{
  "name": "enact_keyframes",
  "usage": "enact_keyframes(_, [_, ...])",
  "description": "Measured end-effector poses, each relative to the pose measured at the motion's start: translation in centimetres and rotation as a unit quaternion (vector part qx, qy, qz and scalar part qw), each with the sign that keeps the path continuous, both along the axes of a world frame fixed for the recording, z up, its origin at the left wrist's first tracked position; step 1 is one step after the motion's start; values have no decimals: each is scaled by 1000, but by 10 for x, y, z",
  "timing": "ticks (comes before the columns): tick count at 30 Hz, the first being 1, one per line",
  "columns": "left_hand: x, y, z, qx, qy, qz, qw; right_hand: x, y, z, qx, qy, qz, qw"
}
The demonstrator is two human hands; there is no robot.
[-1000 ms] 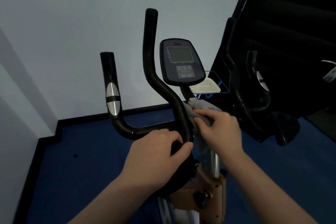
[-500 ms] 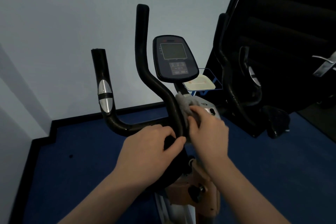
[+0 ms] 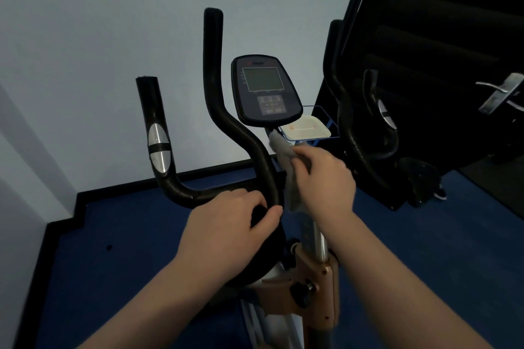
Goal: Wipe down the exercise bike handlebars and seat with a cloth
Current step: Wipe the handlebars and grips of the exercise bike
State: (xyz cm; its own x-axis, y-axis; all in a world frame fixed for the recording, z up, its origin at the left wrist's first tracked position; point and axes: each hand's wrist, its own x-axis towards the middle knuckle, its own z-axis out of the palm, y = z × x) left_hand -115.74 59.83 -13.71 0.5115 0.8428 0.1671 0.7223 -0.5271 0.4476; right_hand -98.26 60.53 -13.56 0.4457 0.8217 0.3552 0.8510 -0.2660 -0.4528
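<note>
Handlebars [image 3: 226, 133] of black foam rise at the middle of the view, a tall curved bar nearer the centre and a shorter left bar with a silver sensor [image 3: 158, 147] on it; the two join in a low bend just in front of the hands. The left hand [image 3: 226, 224] grips that junction, its fingers curled over the top of the bar and its thumb hooked round the near right side, so the hand is closed on the bar. The right hand [image 3: 323, 178] sits just right of the tall bar and pinches a grey cloth [image 3: 286, 167], fingers bent over the fabric. The cloth bunches up above the knuckles and hangs down below the hand, lying against the right face of the bar and in front of the centre post [image 3: 320, 241]. Whether the fabric wraps fully round the bar cannot be told. Past the hands stands the console [image 3: 265, 91], its screen dark, tilted toward the viewer. Just right of the console, a white tray [image 3: 307, 129] sits in a blue wire rack. Further right are the dark right handlebars [image 3: 357, 122]. Below the hands, a copper-coloured clamp [image 3: 312, 289] with a black knob holds the post. The floor [image 3: 113, 278] is blue carpet; a pale wall [image 3: 99, 37] stands far behind. The seat is out of view.
</note>
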Motion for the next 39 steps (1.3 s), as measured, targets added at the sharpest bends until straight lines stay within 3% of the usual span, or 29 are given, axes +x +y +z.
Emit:
enact_keyframes(3, [0,0,1,2,8,4,1000,-13,10,-1,-48,-37,34,998])
enact_keyframes(8, [-1,-1,2,-1,7,0,1000,8,1,10,-90,7,43,995])
enact_keyframes(12, [-1,0,1,-8,7,1,1000,-9,6,5,-68,-51,24,996])
enact_keyframes(16, [-1,0,1,-3,2,-1,1000,-3,-11,1,-73,1,40,996])
enact_keyframes(21, [-1,0,0,-5,8,-1,1000,-9,9,1,-53,-40,20,998])
enact_keyframes(24, [-1,-1,0,1,-1,-2,1000,-13,-2,-7,-31,5,57,998])
enact_keyframes(31, [-1,1,-1,-6,-2,-7,1000,-8,13,4,-75,-52,42,995])
enact_keyframes(35, [-1,1,0,1,-6,-9,1000,-10,-10,0,-62,-2,45,997])
enact_keyframes(39, [-1,2,0,-1,-6,-9,1000,-2,8,7,-86,-40,27,995])
